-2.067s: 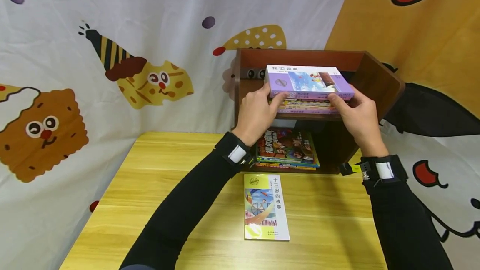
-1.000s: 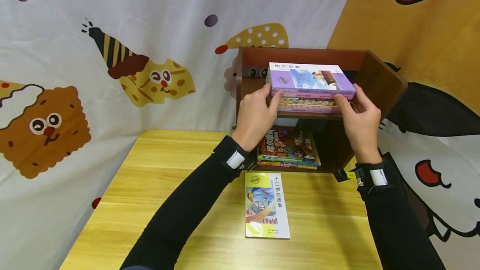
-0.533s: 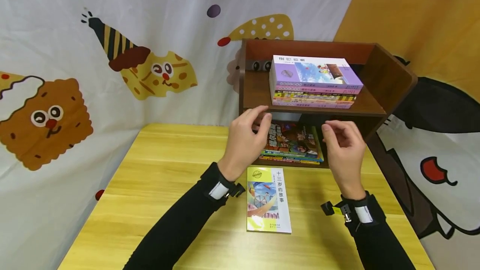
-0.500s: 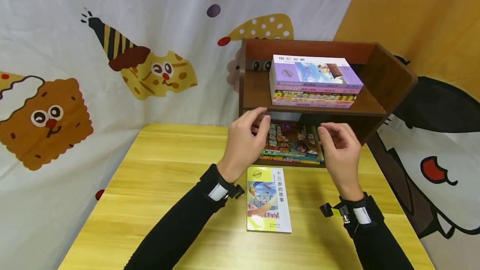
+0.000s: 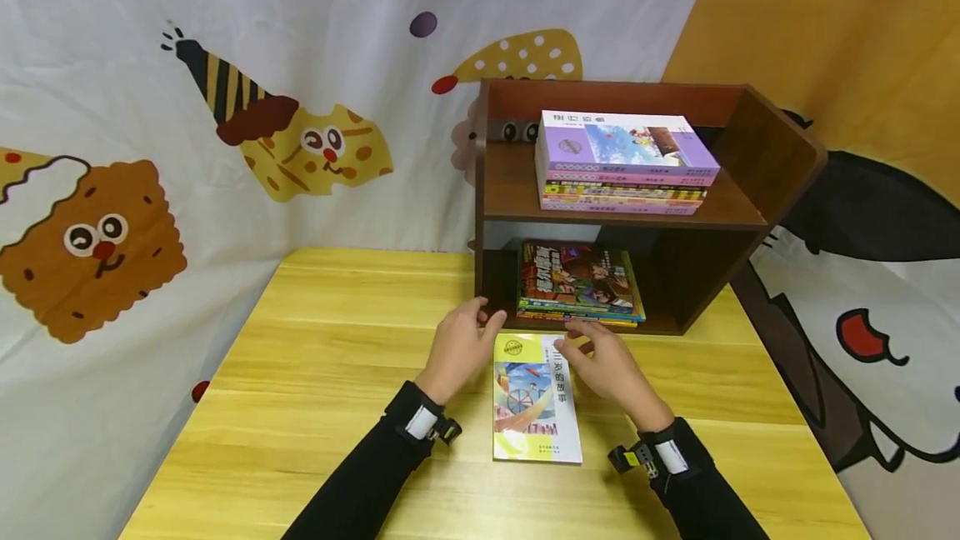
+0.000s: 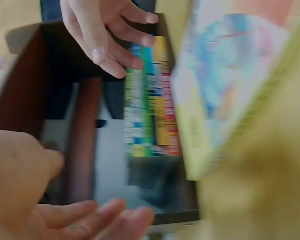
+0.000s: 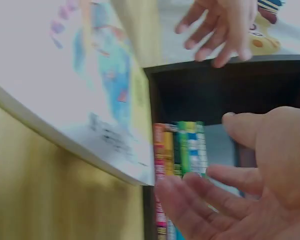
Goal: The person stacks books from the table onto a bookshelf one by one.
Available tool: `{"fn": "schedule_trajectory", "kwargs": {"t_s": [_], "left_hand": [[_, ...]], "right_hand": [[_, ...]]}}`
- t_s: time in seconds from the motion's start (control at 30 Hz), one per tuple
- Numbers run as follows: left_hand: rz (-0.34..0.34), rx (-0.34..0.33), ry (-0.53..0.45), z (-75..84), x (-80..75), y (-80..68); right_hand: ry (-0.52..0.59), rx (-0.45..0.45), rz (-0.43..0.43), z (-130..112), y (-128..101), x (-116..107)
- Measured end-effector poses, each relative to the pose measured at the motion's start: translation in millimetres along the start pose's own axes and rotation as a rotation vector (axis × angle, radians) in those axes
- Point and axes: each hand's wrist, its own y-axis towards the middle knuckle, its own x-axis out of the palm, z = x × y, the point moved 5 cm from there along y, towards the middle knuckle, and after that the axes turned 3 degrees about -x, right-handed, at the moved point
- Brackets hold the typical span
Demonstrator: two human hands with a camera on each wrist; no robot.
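Note:
A thin book with a yellow and white cover [image 5: 525, 407] lies flat on the wooden table, just in front of the bookshelf [image 5: 738, 198]. My left hand [image 5: 461, 348] is beside its upper left corner, fingers loosely bent and holding nothing. Over the book's upper right corner hovers my right hand [image 5: 609, 369], its fingertips overlapping the cover title in the head view. Both wrist views show spread fingers with nothing between them. On the upper shelf sits a stack of books topped by a purple one [image 5: 630, 161]. Several comic books [image 5: 577, 277] lie stacked on the lower shelf.
The yellow wooden table [image 5: 322, 340] extends left and right of the book. Behind it hangs a white curtain [image 5: 337, 15] with cartoon prints. The shelf's right side panel [image 5: 780, 148] stands up beside the upper stack.
Both hands gripped the upper stack's sides, then let go and came down toward the book on the table. The stack now rests on the upper shelf. The head view has shifted slightly.

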Motion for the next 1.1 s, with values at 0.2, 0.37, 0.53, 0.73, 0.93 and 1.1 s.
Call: {"fn": "schedule_trajectory", "kwargs": {"t_s": [0.2, 0.37, 0.53, 0.73, 0.93, 1.1], "left_hand": [[-0.102, -0.075, 0.110, -33.4, 34.1, -15.2], [-0.088, -0.066, 0.133, -40.1, 49.0, -32.3], [-0.069, -0.055, 0.167, -37.4, 58.5, -40.2], [-0.072, -0.066, 0.167, -29.8, 59.6, -33.5], [-0.142, -0.158, 0.080, -26.0, 60.3, -29.9], [-0.162, -0.209, -0.013, -30.6, 61.7, -28.7]], "right_hand": [[-0.085, 0.078, -0.011, 11.7, -5.4, 29.4], [-0.100, 0.094, 0.036, 15.3, -15.2, 48.3], [-0.094, 0.134, 0.038, 16.8, -20.0, 59.7], [-0.087, 0.122, 0.036, 12.7, -10.3, 56.5], [-0.095, 0.123, 0.037, 10.2, -6.4, 52.9], [-0.084, 0.130, 0.039, 11.7, -8.6, 55.4]]}}
